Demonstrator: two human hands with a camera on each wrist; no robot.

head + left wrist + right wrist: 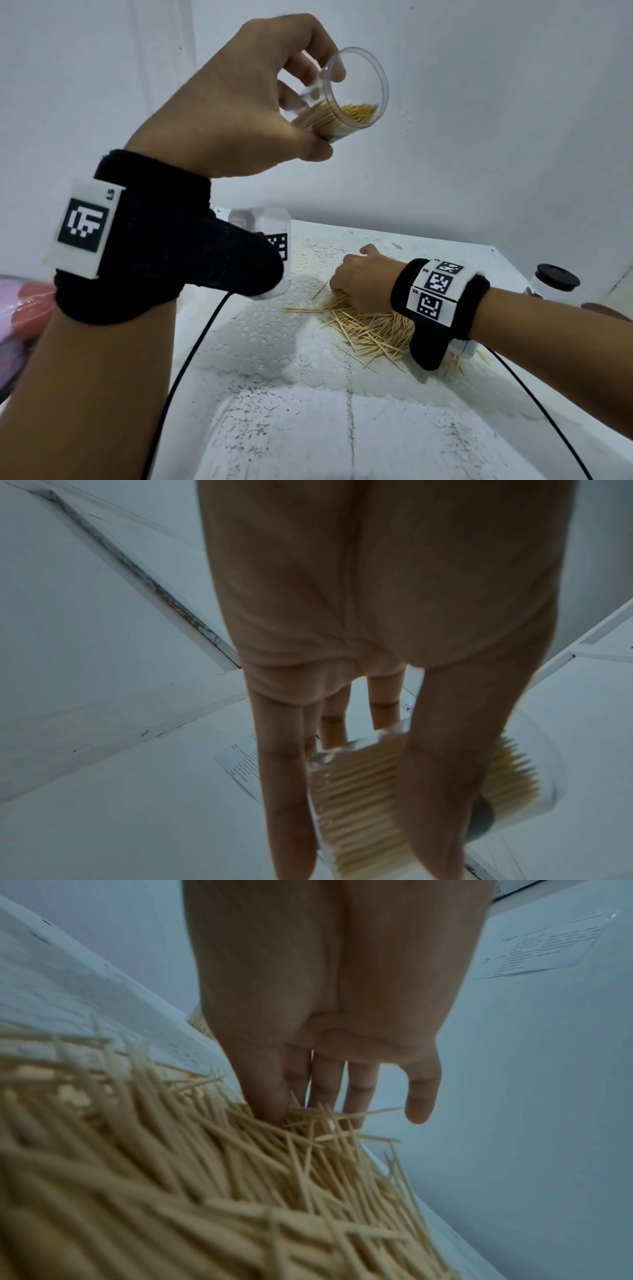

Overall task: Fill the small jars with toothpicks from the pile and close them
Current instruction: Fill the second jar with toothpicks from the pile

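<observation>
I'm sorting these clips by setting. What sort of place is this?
Probably a plain indoor room set up for hand recordings, not a kitchen or shop: bare white walls, a worn white table with a lace mat, and a printed sheet stuck on the wall.

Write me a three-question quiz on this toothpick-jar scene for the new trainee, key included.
1. True or false: the clear jar in the left hand stands upright on the table.
2. Where are the right hand's fingers? A) on the lidded jar B) in the toothpick pile C) on a cable
3. Fill in: the jar at the table's far right edge wears a dark ____.

Key: 1. False; it is held in the air, tilted, mouth towards the right, partly filled with toothpicks. 2. B. 3. lid.
</observation>
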